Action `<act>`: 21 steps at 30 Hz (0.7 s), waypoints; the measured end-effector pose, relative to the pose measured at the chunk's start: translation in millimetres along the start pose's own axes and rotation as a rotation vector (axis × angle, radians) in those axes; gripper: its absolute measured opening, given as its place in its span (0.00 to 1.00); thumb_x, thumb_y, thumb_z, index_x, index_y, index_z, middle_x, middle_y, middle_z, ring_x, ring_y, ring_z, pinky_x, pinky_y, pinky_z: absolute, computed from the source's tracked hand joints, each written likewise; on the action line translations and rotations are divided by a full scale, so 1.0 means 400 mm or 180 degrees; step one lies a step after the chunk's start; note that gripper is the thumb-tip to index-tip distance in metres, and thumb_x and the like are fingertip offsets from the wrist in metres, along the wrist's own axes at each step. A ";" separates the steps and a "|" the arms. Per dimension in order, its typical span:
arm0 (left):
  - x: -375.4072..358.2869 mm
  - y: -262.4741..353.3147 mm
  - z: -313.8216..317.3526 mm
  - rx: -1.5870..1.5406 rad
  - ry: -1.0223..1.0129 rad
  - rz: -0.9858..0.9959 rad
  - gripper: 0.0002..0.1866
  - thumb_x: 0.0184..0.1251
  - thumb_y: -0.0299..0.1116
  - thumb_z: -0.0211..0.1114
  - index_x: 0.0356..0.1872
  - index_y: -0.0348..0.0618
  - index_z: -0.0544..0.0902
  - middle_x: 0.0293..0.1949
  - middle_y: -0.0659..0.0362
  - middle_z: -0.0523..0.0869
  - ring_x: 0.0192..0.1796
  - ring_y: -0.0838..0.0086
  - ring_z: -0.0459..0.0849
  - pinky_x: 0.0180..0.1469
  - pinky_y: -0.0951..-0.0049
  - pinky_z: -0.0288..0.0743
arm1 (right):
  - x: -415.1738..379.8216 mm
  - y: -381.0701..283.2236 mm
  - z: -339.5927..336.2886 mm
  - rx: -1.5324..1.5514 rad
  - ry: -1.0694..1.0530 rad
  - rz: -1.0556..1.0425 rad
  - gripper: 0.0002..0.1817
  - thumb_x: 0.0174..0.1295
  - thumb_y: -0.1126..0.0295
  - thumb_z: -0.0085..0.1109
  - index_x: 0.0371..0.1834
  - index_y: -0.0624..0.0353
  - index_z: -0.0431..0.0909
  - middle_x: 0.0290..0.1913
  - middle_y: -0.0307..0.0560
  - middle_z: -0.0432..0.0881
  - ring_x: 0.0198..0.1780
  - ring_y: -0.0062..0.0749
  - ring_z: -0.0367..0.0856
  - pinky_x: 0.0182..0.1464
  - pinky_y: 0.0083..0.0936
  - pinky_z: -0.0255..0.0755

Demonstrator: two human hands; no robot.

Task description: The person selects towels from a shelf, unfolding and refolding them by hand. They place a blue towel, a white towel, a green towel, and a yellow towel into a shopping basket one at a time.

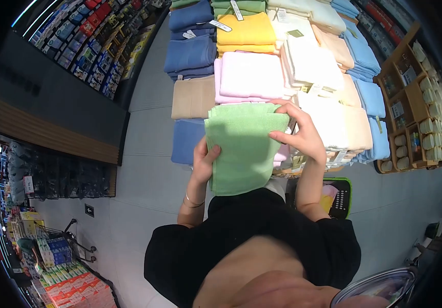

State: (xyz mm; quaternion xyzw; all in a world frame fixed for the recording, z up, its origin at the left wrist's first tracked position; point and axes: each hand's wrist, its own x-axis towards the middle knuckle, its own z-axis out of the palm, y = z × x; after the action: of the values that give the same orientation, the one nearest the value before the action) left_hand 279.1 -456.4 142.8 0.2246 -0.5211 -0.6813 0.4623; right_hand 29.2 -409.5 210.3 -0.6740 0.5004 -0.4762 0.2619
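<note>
A folded light green towel (244,149) is held up in front of my chest. My left hand (204,158) grips its left edge, with the thumb on the front face and the fingers behind. At the upper right corner my right hand (303,132) pinches the towel between thumb and fingers. Just beyond it lie stacks of folded towels: a pink stack (251,74), a beige towel (193,97), a blue towel (187,138) and white towels (316,61). The back of the green towel is hidden.
Yellow towels (246,30), dark blue towels (190,54) and light blue towels (362,56) fill the display. A black basket with a green rim (348,197) stands below right. Wooden shelves (410,92) are at right, a shopping cart (59,241) at lower left.
</note>
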 end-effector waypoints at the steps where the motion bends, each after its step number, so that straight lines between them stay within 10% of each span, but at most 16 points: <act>1: 0.009 0.000 -0.009 0.0098 -0.0056 -0.0033 0.17 0.63 0.30 0.54 0.51 0.32 0.71 0.44 0.57 0.79 0.44 0.77 0.76 0.47 0.76 0.70 | -0.001 0.004 -0.007 -0.0211 -0.0134 0.0056 0.17 0.45 0.69 0.66 0.36 0.62 0.71 0.51 0.53 0.74 0.54 0.38 0.71 0.56 0.27 0.60; 6: 0.056 -0.002 -0.016 0.0240 -0.0272 -0.0160 0.16 0.62 0.27 0.54 0.51 0.33 0.71 0.43 0.58 0.79 0.45 0.77 0.75 0.48 0.77 0.69 | -0.008 0.014 -0.015 -0.0247 -0.0076 0.0269 0.15 0.51 0.69 0.63 0.29 0.63 0.65 0.29 0.43 0.73 0.31 0.31 0.69 0.37 0.24 0.65; 21: 0.161 -0.053 0.084 0.0813 -0.0778 -0.0830 0.24 0.46 0.31 0.71 0.46 0.33 0.75 0.42 0.53 0.80 0.44 0.73 0.78 0.47 0.73 0.72 | 0.040 0.144 0.002 0.0978 0.1868 0.0896 0.11 0.62 0.72 0.52 0.25 0.58 0.61 0.26 0.34 0.65 0.33 0.16 0.61 0.40 0.13 0.58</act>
State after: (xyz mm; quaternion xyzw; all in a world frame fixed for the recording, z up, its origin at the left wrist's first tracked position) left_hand 213.7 -494.3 146.5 0.2627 -0.6219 -0.6860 0.2715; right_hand 6.0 -445.1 168.1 -0.3857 0.5648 -0.6784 0.2684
